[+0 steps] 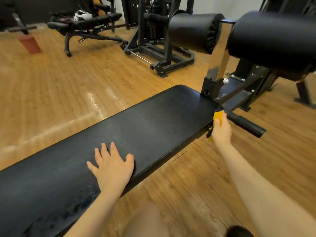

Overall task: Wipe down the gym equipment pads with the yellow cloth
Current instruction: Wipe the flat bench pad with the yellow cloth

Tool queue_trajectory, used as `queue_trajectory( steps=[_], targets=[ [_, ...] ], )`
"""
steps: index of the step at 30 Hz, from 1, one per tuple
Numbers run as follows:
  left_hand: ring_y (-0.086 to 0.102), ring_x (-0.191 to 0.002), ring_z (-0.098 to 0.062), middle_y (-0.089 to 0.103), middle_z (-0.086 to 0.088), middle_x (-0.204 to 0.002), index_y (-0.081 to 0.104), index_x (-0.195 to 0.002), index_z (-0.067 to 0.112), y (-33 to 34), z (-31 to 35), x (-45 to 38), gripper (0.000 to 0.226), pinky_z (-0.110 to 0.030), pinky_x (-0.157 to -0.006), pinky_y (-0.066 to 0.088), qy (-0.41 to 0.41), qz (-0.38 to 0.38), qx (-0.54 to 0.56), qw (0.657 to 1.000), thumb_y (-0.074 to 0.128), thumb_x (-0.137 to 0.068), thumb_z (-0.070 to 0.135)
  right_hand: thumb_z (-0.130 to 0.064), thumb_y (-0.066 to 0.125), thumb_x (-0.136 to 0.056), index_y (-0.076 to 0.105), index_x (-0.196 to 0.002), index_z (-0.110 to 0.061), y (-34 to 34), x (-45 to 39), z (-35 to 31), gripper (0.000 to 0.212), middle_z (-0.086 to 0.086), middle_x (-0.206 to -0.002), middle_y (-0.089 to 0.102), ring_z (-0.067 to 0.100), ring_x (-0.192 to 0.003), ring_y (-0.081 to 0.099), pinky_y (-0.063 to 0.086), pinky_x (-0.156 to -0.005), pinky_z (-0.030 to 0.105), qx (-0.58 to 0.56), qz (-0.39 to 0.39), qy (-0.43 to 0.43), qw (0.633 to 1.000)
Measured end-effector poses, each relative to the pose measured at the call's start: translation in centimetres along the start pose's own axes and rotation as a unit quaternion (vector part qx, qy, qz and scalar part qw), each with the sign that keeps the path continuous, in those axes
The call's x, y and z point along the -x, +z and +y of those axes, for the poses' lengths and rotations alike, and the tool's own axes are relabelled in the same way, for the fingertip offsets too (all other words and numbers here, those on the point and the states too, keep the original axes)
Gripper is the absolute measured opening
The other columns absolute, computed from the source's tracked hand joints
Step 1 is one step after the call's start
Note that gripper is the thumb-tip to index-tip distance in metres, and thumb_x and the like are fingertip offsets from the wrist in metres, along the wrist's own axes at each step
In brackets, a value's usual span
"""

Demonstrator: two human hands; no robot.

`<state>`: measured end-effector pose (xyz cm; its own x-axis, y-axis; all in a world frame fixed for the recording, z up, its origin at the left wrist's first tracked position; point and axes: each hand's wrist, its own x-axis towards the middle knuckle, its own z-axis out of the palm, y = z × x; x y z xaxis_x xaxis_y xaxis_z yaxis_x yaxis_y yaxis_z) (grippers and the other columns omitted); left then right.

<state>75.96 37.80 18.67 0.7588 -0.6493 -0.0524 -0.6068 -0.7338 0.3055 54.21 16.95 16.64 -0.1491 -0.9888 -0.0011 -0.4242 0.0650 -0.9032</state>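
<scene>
Head view: right hand (221, 128) grips yellow cloth (218, 115) at bench pad (153, 127) edge; left hand (112, 165) flat, open

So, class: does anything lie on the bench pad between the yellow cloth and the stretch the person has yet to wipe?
Only the left hand, resting flat on the bench pad nearer the camera. The right hand holds the cloth at the pad's far edge.

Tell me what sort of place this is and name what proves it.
Most likely a gym. A long black padded bench with roller pads stands in front, an adjustable bench sits farther back, and a weight-stack machine stands on the wooden floor.
</scene>
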Motion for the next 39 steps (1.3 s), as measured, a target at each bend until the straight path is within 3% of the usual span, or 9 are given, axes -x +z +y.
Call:
queue_trajectory(
  steps=[5,9,12,20,24,30,33,36,39],
  targets=[
    [-0.002,-0.145,-0.026,0.006,-0.006,-0.158,0.016,-0.150,0.021,-0.2,-0.1,0.1,0.065,-0.054,-0.114,-0.001,0.013,-0.007,-0.009,1.000,0.037,-0.093,0.045,-0.017,0.034,-0.100,0.018,-0.148,-0.021,3.4,7.8,1.2,0.050,-0.003,-0.155,0.016,0.019,-0.140,0.024,0.022,-0.110,0.028,-0.040,-0.019,-0.054,0.998],
    [-0.003,-0.145,-0.024,0.004,-0.004,-0.158,0.015,-0.150,0.022,-0.4,-0.4,0.0,0.065,-0.052,-0.114,-0.002,0.026,-0.019,-0.008,0.999,0.039,-0.093,0.044,-0.013,0.034,-0.100,0.026,-0.146,-0.016,1.7,6.5,1.9,0.046,0.000,-0.151,0.030,0.017,-0.139,0.027,0.019,-0.107,0.021,-0.055,0.036,-0.099,0.993],
    [-0.005,-0.145,-0.023,0.000,-0.003,-0.159,0.011,-0.150,0.024,-0.9,-0.8,-0.3,0.067,-0.050,-0.115,-0.003,0.047,-0.058,-0.017,0.997,0.040,-0.094,0.046,-0.015,0.032,-0.101,0.028,-0.145,-0.018,0.0,2.0,2.0,0.044,0.002,-0.150,0.033,0.019,-0.138,0.029,0.022,-0.112,0.029,-0.074,0.087,-0.097,0.989],
    [-0.006,-0.145,-0.018,-0.004,0.001,-0.159,0.001,-0.150,0.028,-0.6,-2.9,0.8,0.067,-0.039,-0.117,-0.001,0.150,-0.022,-0.134,0.979,0.013,-0.092,0.061,-0.013,0.034,-0.097,0.056,-0.124,-0.007,3.7,1.2,1.5,0.036,0.007,-0.139,0.048,0.020,-0.138,0.029,0.015,-0.116,0.033,-0.082,0.071,-0.174,0.979],
    [-0.007,-0.145,-0.018,-0.004,0.001,-0.158,0.000,-0.150,0.028,-0.1,-2.7,0.7,0.079,-0.039,-0.117,-0.002,0.147,-0.014,-0.149,0.978,0.002,-0.078,0.059,-0.012,0.040,-0.092,0.067,-0.106,-0.009,7.1,9.3,1.2,0.031,0.007,-0.117,0.065,0.024,-0.123,0.048,0.018,-0.111,0.034,-0.023,0.010,-0.322,0.947],
    [-0.005,-0.145,-0.018,-0.002,0.001,-0.158,0.005,-0.151,0.027,0.3,-3.3,0.4,0.088,-0.039,-0.116,-0.001,0.158,-0.009,-0.137,0.978,-0.004,-0.073,0.068,-0.009,0.042,-0.086,0.063,-0.111,-0.009,4.6,8.4,2.0,0.033,0.010,-0.117,0.064,0.019,-0.119,0.045,0.023,-0.108,0.025,0.054,-0.106,-0.522,0.845],
    [-0.004,-0.146,-0.018,-0.001,0.001,-0.158,0.006,-0.151,0.027,0.4,-3.3,0.3,0.094,-0.039,-0.116,0.000,0.160,-0.001,-0.140,0.977,-0.010,-0.067,0.068,-0.005,0.042,-0.090,0.058,-0.118,-0.003,2.0,3.6,2.8,0.032,0.016,-0.121,0.059,0.021,-0.121,0.045,0.025,-0.110,0.027,-0.010,-0.027,-0.430,0.902],
    [-0.003,-0.146,-0.018,0.001,0.001,-0.158,0.008,-0.150,0.027,0.4,-3.3,0.4,0.093,-0.040,-0.116,0.001,0.159,0.002,-0.139,0.977,-0.008,-0.068,0.068,-0.018,0.038,-0.097,0.049,-0.132,-0.020,0.5,-0.1,3.7,0.036,-0.008,-0.139,0.043,0.026,-0.125,0.045,0.031,-0.110,0.046,-0.102,0.005,-0.235,0.967],
    [-0.002,-0.146,-0.018,0.002,0.001,-0.158,0.009,-0.150,0.027,0.3,-3.1,0.4,0.082,-0.040,-0.116,0.000,0.156,0.000,-0.134,0.979,0.003,-0.078,0.064,-0.015,0.036,-0.100,0.050,-0.132,-0.015,2.0,0.3,2.9,0.035,-0.003,-0.146,0.038,0.012,-0.138,0.025,0.011,-0.113,0.017,-0.136,0.013,-0.177,0.975]
  ],
)
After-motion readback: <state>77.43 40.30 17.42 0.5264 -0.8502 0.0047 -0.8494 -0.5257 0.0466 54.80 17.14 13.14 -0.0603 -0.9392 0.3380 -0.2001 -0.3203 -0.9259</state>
